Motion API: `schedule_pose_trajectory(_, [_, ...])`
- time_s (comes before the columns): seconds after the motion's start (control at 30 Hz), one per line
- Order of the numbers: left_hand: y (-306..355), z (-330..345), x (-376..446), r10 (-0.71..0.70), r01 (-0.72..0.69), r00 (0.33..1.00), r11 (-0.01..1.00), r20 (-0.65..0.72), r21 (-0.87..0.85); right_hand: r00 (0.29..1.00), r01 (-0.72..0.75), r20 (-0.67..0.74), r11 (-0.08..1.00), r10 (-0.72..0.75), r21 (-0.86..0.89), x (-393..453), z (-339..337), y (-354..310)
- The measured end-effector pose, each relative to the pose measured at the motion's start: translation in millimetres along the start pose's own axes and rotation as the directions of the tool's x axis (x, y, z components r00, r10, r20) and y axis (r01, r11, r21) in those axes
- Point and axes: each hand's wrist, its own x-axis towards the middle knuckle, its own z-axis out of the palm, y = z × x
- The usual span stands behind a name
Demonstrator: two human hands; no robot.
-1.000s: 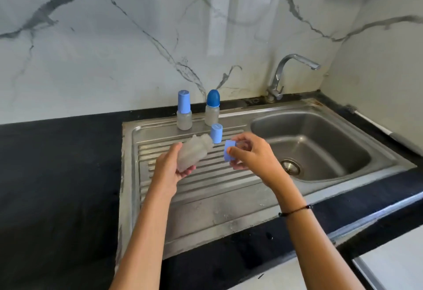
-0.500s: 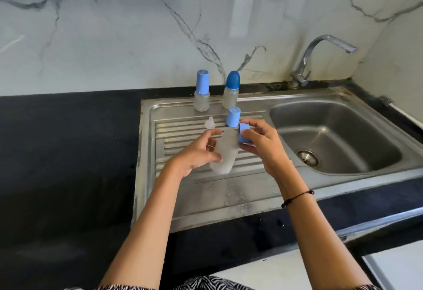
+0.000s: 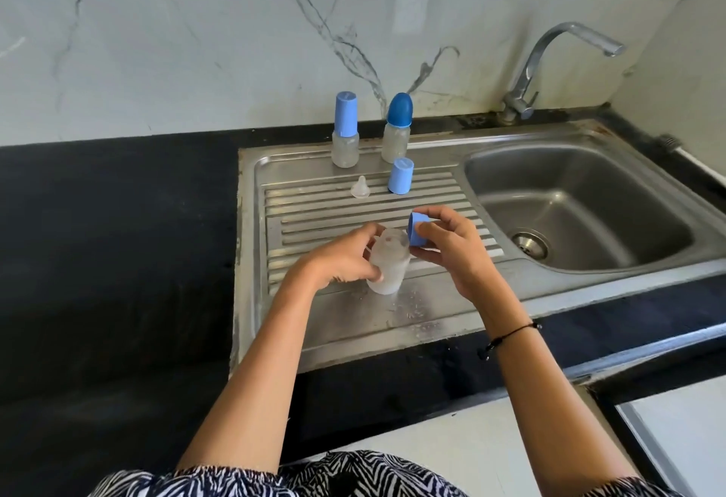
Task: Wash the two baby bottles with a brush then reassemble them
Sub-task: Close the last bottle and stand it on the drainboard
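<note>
- Standing on the drainboard left of the sink, the bottle is gripped round its body by the left hand; it looks light, stiff, probably wet and slippery.
- Pinching the blue ring, the right hand holds it beside the bottle's mouth; rim grip suits it.
- Soft teat lies farther back.

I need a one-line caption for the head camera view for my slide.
Left hand holds an open baby bottle on the drainboard; right hand holds its blue ring.
</note>
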Motion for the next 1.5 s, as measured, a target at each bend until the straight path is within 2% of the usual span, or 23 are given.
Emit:
schedule_pose_trajectory(0.13, [3,-12,-3,-0.02,0.015,0.995,0.999,0.101,0.053,1.0,-0.001,0.004,1.0,0.001,-0.005,1,-3,0])
schedule_pose_trajectory(0.2, [6,-21,-6,-0.019,0.012,0.994,0.998,0.105,0.067,1.0,0.017,0.002,0.999,-0.017,-0.035,3,-4,-1])
schedule_pose_trajectory(0.27, [10,-30,-8,0.014,-0.015,0.999,0.999,0.045,0.033,0.999,0.049,0.0,0.996,-0.049,-0.075,7,-4,-6])
schedule_pose_trajectory(0.4, [17,-34,-3,0.119,-0.15,0.968,0.98,-0.219,-0.133,0.993,0.116,0.007,0.983,-0.116,-0.14,19,6,-22])
schedule_pose_trajectory(0.53, [19,-25,5,0.18,-0.261,0.941,0.924,-0.286,-0.279,0.988,0.142,0.081,0.967,-0.128,-0.212,33,28,-33])
schedule_pose_trajectory(0.67, [12,-33,15,0.108,-0.264,0.909,0.896,-0.402,-0.357,0.976,0.134,0.202,0.953,-0.079,-0.272,46,39,-43])
schedule_pose_trajectory(0.77, [4,-37,21,0.019,-0.211,0.9,0.894,-0.436,-0.395,0.985,0.053,0.173,0.924,0.014,-0.379,70,43,-50])
schedule_pose_trajectory(0.83, [-1,-39,25,-0.025,-0.192,0.885,0.89,-0.464,-0.414,0.991,0.058,0.132,0.84,0.016,-0.539,93,50,-47])
schedule_pose_trajectory(0.93, [-8,-41,30,-0.071,-0.167,0.882,0.877,-0.465,-0.451,0.977,0.214,0.187,0.512,-0.105,-0.832,134,58,-30])
schedule_pose_trajectory(1.07, [-12,-43,38,-0.09,-0.149,0.887,0.872,-0.452,-0.467,0.94,0.34,0.333,0.224,-0.07,-0.913,173,66,-3])
schedule_pose_trajectory(1.17, [-15,-47,45,-0.114,-0.134,0.889,0.861,-0.443,-0.49,0.911,0.411,0.411,0.109,-0.026,-0.905,188,73,8])
schedule_pose_trajectory(1.27, [-18,-50,51,-0.125,-0.138,0.882,0.854,-0.454,-0.502,0.913,0.408,0.399,0.158,-0.086,-0.899,192,69,12])
schedule_pose_trajectory(1.37, [-19,-50,55,-0.115,-0.137,0.887,0.859,-0.448,-0.493,0.934,0.356,0.319,0.339,-0.162,-0.871,181,64,-2])
schedule_pose_trajectory(1.43, [-17,-49,54,-0.105,-0.135,0.897,0.861,-0.43,-0.49,0.964,0.266,0.241,0.502,-0.116,-0.823,164,58,-26])
schedule_pose_trajectory(1.47, [-15,-48,52,-0.102,-0.136,0.899,0.86,-0.427,-0.492,0.971,0.229,0.227,0.548,-0.072,-0.805,156,54,-40])
schedule_pose_trajectory(1.5, [-12,-48,50,-0.096,-0.144,0.898,0.857,-0.429,-0.495,0.969,0.221,0.245,0.528,-0.025,-0.82,147,47,-57])
